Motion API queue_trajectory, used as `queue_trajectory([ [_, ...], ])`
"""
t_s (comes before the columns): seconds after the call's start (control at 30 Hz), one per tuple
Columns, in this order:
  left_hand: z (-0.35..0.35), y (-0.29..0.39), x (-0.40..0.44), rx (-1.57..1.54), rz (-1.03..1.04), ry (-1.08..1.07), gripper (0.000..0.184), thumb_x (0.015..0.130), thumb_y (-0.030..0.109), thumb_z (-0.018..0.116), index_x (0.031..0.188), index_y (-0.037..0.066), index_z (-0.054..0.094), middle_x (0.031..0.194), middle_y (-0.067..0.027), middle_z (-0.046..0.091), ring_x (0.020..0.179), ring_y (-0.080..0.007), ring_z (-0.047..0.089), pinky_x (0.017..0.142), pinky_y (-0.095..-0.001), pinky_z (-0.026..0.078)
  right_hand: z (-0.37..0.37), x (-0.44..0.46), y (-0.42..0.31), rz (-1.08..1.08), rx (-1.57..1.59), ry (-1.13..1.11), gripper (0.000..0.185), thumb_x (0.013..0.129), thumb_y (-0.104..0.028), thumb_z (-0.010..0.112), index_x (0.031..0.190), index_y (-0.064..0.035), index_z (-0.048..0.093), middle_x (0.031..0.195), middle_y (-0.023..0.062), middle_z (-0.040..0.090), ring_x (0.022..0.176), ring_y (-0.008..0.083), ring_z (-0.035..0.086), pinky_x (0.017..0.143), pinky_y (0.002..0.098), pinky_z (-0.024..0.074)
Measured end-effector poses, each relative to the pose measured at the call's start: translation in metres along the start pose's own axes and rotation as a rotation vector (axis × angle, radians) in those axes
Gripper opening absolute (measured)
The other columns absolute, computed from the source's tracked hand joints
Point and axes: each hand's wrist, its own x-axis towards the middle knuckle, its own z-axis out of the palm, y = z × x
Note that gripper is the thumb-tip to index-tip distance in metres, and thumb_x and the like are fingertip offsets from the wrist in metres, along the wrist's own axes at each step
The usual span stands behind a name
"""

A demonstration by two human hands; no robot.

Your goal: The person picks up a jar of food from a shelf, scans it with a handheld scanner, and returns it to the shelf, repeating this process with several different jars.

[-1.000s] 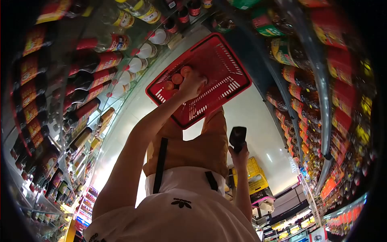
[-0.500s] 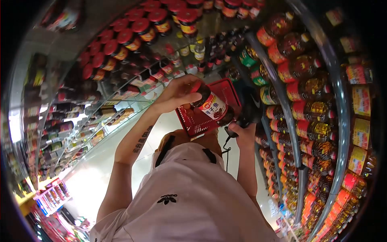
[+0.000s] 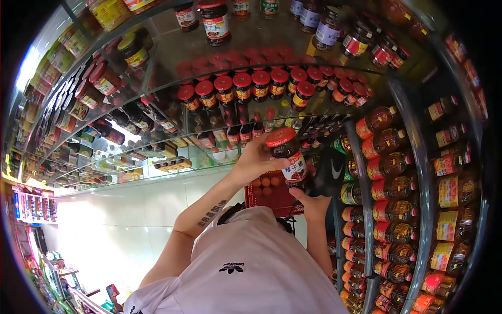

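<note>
A glass jar [image 3: 294, 168] with a red lid, dark contents and a white and red label is held tilted in front of my chest. My left hand [image 3: 261, 163] is closed round its upper part, below the lid. Around the jar's base is my right hand [image 3: 312, 203], its thumb under the bottom and its fingertips at the far side, partly hidden. Below the jar, a red basket [image 3: 252, 198] holds several round reddish lids.
Rows of red-lidded jars [image 3: 242, 86] stand on a glass shelf ahead, with larger jars [image 3: 216, 29] above. Oil bottles [image 3: 392, 187] fill the racks at the right behind metal rails [image 3: 368, 209]. A black item with a white swoosh [image 3: 334, 172] is beside the basket.
My left hand has come up out of the basket with the jar, which is now higher and nearer the shelf. The black object earlier in my right hand no longer shows clearly. The view has tilted up.
</note>
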Motion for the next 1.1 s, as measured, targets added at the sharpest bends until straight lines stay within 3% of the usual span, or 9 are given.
queue_trajectory([
  [0.37,-0.022,0.015,-0.022,-0.002,0.171,0.126,0.07,0.08,0.013,0.082,0.137,-0.001,0.045,0.119,-0.0105,0.063,0.107,-0.0182,0.062,0.095,-0.0356,0.051,0.038,0.015,0.002,-0.003,-0.038,-0.177,0.076,0.064,-0.004,0.089,0.129,0.0038,0.051,0.119,0.0105,0.06,0.106,0.0178,0.06,0.089,0.0315,0.0509],
  [0.43,-0.029,0.02,-0.024,-0.006,0.254,0.164,0.069,0.08,0.014,0.082,0.137,0.0,0.045,0.119,-0.0101,0.063,0.106,-0.0179,0.062,0.095,-0.0356,0.051,0.047,0.016,-0.007,-0.121,-0.055,-0.179,0.069,0.066,-0.005,0.087,0.126,0.0035,0.053,0.113,0.0098,0.063,0.099,0.0166,0.062,0.085,0.0304,0.0505],
  [0.57,-0.047,0.048,-0.028,-0.082,0.238,0.223,0.07,0.08,0.013,0.082,0.138,-0.001,0.045,0.122,-0.0113,0.063,0.108,-0.0177,0.061,0.097,-0.0353,0.049,0.041,0.015,-0.037,0.186,-0.015,-0.3,0.052,0.08,-0.013,0.078,0.122,0.0071,0.054,0.101,0.0163,0.067,0.072,0.0177,0.065,0.061,0.0267,0.0508],
  [0.6,-0.051,0.053,-0.029,-0.045,0.276,0.247,0.069,0.08,0.013,0.082,0.137,-0.002,0.045,0.121,-0.011,0.063,0.108,-0.0174,0.061,0.097,-0.0351,0.049,0.052,0.011,-0.052,0.093,0.022,-0.276,0.049,0.083,-0.014,0.075,0.121,0.0086,0.053,0.09,0.0179,0.068,0.064,0.019,0.065,0.053,0.0252,0.0491],
  [0.7,-0.057,0.057,-0.03,-0.016,0.349,0.282,0.065,0.081,0.014,0.081,0.135,-0.001,0.047,0.118,-0.0103,0.064,0.106,-0.0169,0.062,0.096,-0.0343,0.049,0.037,-0.005,-0.071,0.242,0.048,-0.553,0.052,0.08,-0.011,0.078,0.121,0.0083,0.054,0.084,0.0173,0.069,0.063,0.0194,0.066,0.055,0.0263,0.0519],
  [0.8,-0.059,0.055,-0.031,0.031,0.306,0.32,0.061,0.08,0.019,0.082,0.129,0.0,0.051,0.108,-0.0063,0.068,0.093,-0.0097,0.062,0.069,-0.0229,0.048,0.03,-0.014,-0.076,0.144,-0.126,-0.692,0.053,0.075,-0.011,0.083,0.118,0.008,0.057,0.085,0.0172,0.069,0.064,0.0191,0.067,0.057,0.0278,0.0541],
  [0.9,-0.054,0.053,-0.03,0.07,0.307,0.366,0.06,0.079,0.02,0.083,0.127,0.001,0.052,0.103,-0.0037,0.069,0.087,-0.0067,0.06,0.059,-0.0194,0.041,0.031,-0.015,-0.076,0.091,-0.225,-0.749,0.049,0.074,-0.012,0.085,0.112,0.0077,0.06,0.083,0.0163,0.068,0.065,0.0181,0.067,0.058,0.0279,0.0542],
  [1.03,-0.054,0.051,-0.033,0.025,0.258,0.339,0.055,0.081,0.016,0.08,0.126,0.0,0.053,0.11,-0.0056,0.067,0.094,-0.0101,0.062,0.068,-0.0222,0.048,0.029,-0.016,-0.058,0.053,-0.122,-0.553,0.057,0.076,-0.017,0.085,0.118,0.0082,0.054,0.094,0.0173,0.065,0.068,0.0181,0.066,0.055,0.0263,0.0519],
  [1.1,-0.039,0.058,-0.04,-0.292,0.244,0.269,0.053,0.085,0.021,0.075,0.127,0.0,0.052,0.119,-0.0102,0.065,0.105,-0.0163,0.063,0.082,-0.0296,0.053,0.036,-0.015,-0.061,0.017,-0.098,-0.475,0.061,0.077,-0.019,0.084,0.121,0.0086,0.052,0.099,0.0181,0.063,0.068,0.0187,0.065,0.053,0.0259,0.0509],
])
